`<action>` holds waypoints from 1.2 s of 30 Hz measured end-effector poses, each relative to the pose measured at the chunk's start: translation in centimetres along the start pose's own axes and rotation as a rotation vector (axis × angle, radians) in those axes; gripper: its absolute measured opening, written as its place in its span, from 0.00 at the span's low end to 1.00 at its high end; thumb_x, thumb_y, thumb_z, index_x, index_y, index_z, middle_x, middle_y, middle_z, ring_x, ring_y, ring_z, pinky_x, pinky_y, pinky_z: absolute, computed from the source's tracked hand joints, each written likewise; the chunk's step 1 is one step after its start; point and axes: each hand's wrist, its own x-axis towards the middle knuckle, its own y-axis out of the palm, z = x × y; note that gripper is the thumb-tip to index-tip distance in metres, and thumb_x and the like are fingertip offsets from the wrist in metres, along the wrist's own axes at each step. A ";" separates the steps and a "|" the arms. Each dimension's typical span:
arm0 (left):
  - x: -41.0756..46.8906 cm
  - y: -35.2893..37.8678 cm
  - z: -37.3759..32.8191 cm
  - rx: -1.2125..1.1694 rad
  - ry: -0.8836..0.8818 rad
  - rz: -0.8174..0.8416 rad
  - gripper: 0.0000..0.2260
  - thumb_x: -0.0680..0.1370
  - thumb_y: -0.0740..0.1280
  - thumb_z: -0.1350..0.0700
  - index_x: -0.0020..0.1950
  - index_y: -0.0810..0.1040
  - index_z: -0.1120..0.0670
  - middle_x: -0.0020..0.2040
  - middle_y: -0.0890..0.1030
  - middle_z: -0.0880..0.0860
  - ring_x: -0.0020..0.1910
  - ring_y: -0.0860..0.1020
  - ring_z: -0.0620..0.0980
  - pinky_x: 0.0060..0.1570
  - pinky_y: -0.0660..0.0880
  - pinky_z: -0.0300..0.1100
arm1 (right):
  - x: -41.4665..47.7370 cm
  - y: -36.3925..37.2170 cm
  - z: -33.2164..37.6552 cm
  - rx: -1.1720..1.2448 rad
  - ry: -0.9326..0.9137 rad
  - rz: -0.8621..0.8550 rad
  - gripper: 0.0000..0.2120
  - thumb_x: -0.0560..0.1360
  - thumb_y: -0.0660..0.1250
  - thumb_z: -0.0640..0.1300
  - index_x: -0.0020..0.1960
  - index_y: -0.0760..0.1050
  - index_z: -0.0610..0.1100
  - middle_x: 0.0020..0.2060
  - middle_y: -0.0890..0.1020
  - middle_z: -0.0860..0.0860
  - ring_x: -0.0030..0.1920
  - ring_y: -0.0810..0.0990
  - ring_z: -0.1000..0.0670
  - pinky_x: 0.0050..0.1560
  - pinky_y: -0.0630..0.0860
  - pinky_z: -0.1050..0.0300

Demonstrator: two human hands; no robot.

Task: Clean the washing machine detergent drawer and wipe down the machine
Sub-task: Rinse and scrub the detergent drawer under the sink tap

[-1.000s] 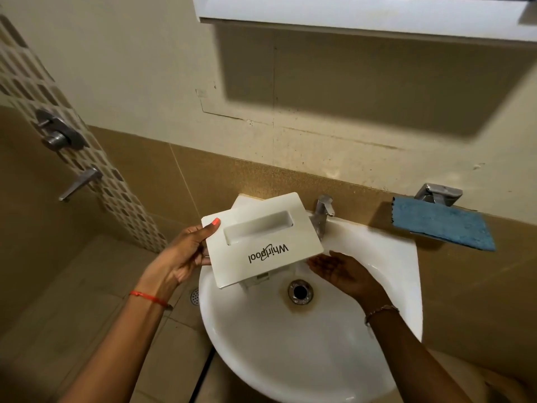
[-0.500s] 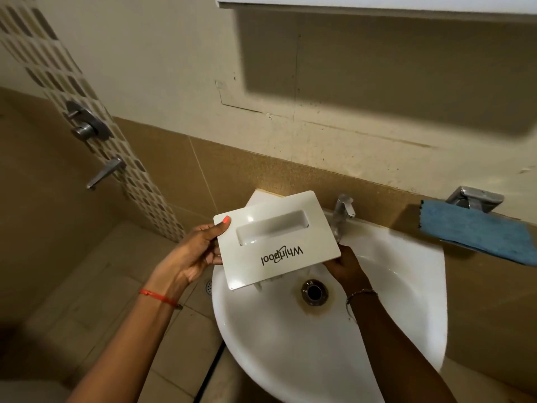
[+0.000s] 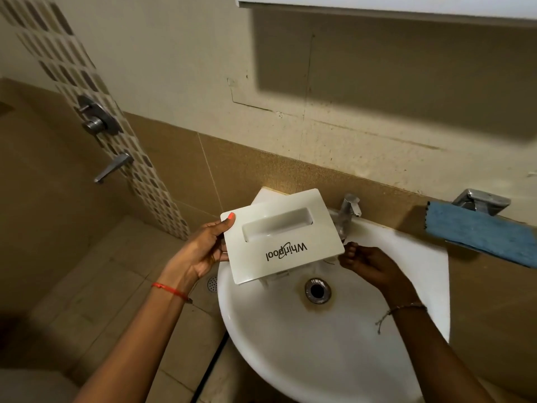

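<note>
The white detergent drawer, its front panel with the Whirlpool logo facing me, is held over the left rim of the white basin. My left hand grips its left edge, thumb on the front panel. My right hand is at the drawer's right lower corner, under the tap, fingers curled; I cannot tell whether it grips the drawer. The drawer's compartments are hidden behind the panel.
A blue cloth hangs over a metal fitting on the wall at the right. The basin drain has a brown stain around it. Shower valves sit on the left wall. A white cabinet hangs above.
My right hand rose from the basin's bowl to the drawer's right corner by the tap. The drawer stayed in my left hand.
</note>
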 end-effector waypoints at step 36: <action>0.2 1.5 0.4 -0.052 -0.086 -0.041 0.12 0.79 0.61 0.47 0.50 0.76 0.55 0.44 0.75 0.55 0.38 0.70 0.50 0.41 0.75 0.44 | -0.4 1.3 1.6 -0.125 -0.021 -0.411 0.13 0.79 0.49 0.35 0.41 0.70 0.35 0.44 0.75 0.38 0.44 0.74 0.39 0.54 0.73 0.50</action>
